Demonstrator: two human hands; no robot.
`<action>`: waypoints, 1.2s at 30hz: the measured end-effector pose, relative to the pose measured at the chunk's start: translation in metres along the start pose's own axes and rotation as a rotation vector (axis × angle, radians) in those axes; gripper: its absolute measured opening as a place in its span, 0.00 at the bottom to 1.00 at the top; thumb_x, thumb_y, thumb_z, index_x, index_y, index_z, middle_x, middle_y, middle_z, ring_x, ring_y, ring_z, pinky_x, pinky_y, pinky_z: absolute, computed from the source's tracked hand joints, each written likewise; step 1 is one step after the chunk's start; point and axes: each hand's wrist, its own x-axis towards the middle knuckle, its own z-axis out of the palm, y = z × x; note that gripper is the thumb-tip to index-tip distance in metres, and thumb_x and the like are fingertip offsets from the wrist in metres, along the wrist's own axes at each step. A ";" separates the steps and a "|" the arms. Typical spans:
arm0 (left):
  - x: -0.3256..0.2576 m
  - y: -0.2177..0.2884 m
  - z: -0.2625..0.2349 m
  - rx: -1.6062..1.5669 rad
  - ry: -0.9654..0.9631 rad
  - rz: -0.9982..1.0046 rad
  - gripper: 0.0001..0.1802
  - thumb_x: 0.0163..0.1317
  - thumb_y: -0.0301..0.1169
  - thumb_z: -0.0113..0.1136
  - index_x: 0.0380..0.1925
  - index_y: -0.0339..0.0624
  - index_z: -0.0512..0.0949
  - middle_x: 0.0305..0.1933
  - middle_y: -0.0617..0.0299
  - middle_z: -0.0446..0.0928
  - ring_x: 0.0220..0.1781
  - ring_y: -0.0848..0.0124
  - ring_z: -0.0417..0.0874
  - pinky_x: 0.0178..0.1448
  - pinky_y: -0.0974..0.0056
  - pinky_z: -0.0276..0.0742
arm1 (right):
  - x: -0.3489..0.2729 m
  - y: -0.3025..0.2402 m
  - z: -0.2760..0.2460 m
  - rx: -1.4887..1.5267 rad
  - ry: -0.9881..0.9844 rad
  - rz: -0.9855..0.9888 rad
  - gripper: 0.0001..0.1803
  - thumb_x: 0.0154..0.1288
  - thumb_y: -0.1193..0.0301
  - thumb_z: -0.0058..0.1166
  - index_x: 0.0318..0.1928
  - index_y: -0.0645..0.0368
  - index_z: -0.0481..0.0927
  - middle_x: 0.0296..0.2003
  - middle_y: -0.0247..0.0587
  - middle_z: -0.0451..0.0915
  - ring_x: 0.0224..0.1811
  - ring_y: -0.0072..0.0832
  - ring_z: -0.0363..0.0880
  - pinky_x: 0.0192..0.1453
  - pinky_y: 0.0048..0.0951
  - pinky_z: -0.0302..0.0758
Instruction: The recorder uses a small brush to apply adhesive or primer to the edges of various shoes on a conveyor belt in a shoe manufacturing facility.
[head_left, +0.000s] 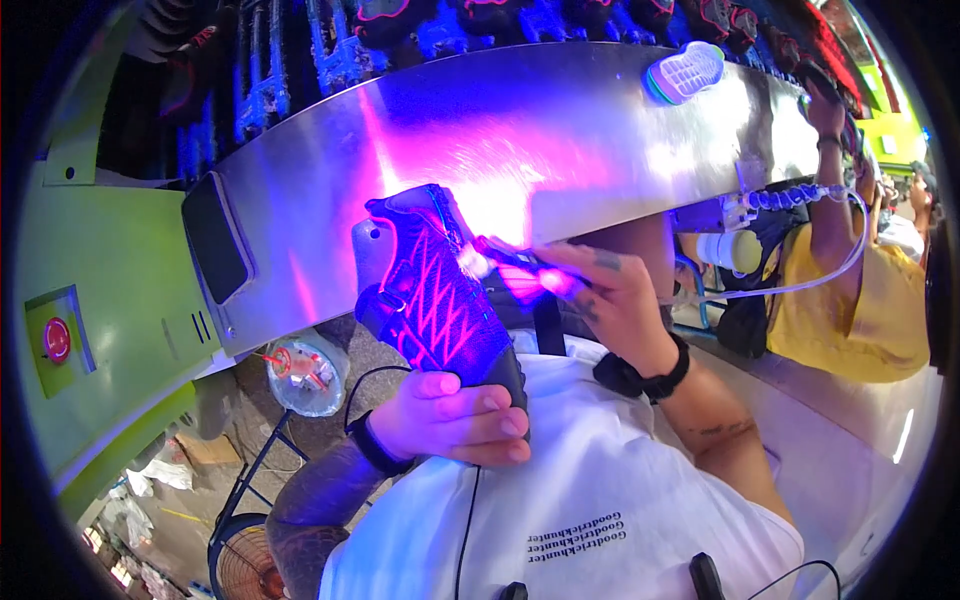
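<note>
L hand [450,425] has a solid hold: fingers curled round the lower end of a dark high-collared shoe [425,300] w/ glowing pink zigzag lines on its side. Shoe's up off the table, tilted, rising from those fingers w/ its collar end at the top, in front of a white cotton-look T-shirt [590,480]. Over to R hand [605,300]: fingers pinched narrow on a slim dark-handled tool [512,256] w/ a pale tip, and that tip's right by the shoe's R edge, above the L fingers! Touching or just beside? Can't tell, too much glare.

Black bands on both wrists, btw. Past the fingertips, a shiny silver metal table [320,170], lit pink-violet. Up & R of the R fingers, near the table's far edge: a pale translucent ridged shoe sole [685,74]. Well L of the L fingers, a flat black rounded rectangular panel [217,238] at the table's L end; further L, a lime-green metal cabinet [120,260] w/ a round red push button [57,342]. Down-L, near the L fingers, a clear plastic bag [310,378] w/ red bits inside. Farthest beyond the fingers, a blue rack [262,75] & more dark shoes w/ pinkish trim. Well R of the R fingers: co-worker in a yellow top [850,310], clear coiled hose [800,195] nearby.
</note>
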 end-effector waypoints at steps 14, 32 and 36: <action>-0.006 0.008 -0.002 0.029 -0.011 -0.068 0.29 0.72 0.46 0.58 0.71 0.73 0.65 0.79 0.68 0.63 0.76 0.65 0.68 0.82 0.47 0.54 | -0.021 -0.011 -0.004 0.177 -0.068 0.174 0.18 0.71 0.70 0.64 0.59 0.58 0.86 0.41 0.36 0.89 0.36 0.15 0.80 0.42 0.23 0.78; 0.093 -0.002 0.022 0.140 0.062 -0.276 0.26 0.73 0.30 0.51 0.63 0.20 0.60 0.63 0.22 0.66 0.52 0.39 0.76 0.58 0.35 0.72 | -0.062 -0.073 -0.063 -0.086 0.064 -0.032 0.17 0.64 0.74 0.69 0.54 0.62 0.87 0.42 0.47 0.89 0.44 0.32 0.86 0.53 0.34 0.79; 0.136 -0.009 0.024 0.127 0.048 -0.439 0.28 0.69 0.31 0.57 0.61 0.22 0.62 0.64 0.21 0.65 0.49 0.38 0.75 0.55 0.40 0.71 | -0.063 -0.078 -0.067 -0.089 0.142 -0.150 0.17 0.63 0.79 0.67 0.54 0.64 0.86 0.43 0.49 0.88 0.42 0.37 0.86 0.51 0.34 0.80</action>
